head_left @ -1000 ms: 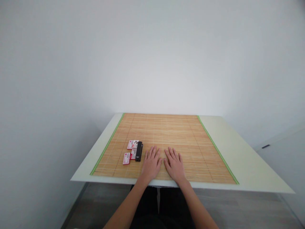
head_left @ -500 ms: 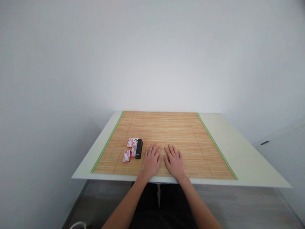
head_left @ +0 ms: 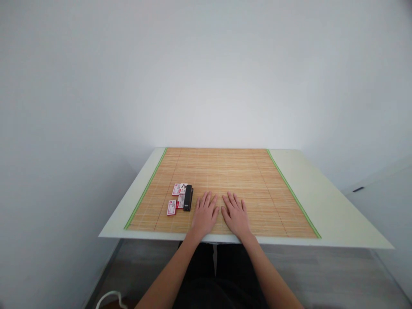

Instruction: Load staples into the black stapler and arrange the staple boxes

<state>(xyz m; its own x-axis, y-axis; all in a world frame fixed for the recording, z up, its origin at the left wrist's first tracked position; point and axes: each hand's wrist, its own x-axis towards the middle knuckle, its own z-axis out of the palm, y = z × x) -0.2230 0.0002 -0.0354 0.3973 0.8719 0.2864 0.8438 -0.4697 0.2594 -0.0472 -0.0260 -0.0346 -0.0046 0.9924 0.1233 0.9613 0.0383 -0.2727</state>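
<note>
Palm down on the bamboo mat (head_left: 225,167), my left hand (head_left: 205,216) lies flat with its fingers a little spread. My right hand (head_left: 236,216) rests beside it in the same way, fingers apart and holding nothing. Just left of my left hand, without touching it, is a black stapler (head_left: 187,198). It lies against a red-and-white printed packet (head_left: 180,201), partly hidden under or behind it. One small red-and-white box (head_left: 171,207) sits at the near left of this group. Another small red-and-white box (head_left: 176,189) is at its far left.
Green edging (head_left: 292,193) borders the mat's two sides. Beneath it is a white table (head_left: 337,214), whose far edge meets a pale wall (head_left: 212,86). A white cable or handle (head_left: 109,294) shows at the lower left above the grey floor (head_left: 144,262).
The whole scene sits slightly higher in the picture, as the head view has tipped a little. Both hands and the objects keep their places on the mat.
</note>
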